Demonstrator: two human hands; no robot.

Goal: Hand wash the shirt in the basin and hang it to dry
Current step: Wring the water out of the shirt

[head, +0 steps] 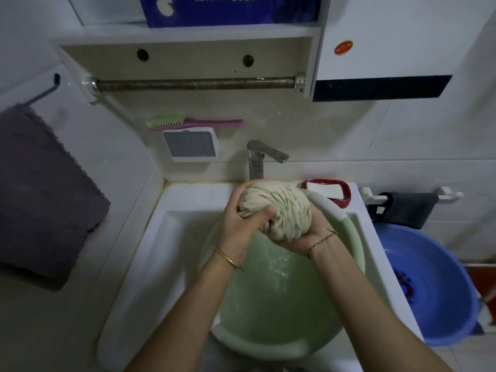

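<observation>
Shirt (279,208): twisted wad over basin (241,339); we read axis L–R.
L grip (239,224): closed round its left end.
R grip (300,241): closed round underside, right.

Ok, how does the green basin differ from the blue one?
The green basin sits in the sink, the blue basin lower, beside it. The green basin holds water; the blue basin shows a dark pattern at its bottom. Both are round.
</observation>
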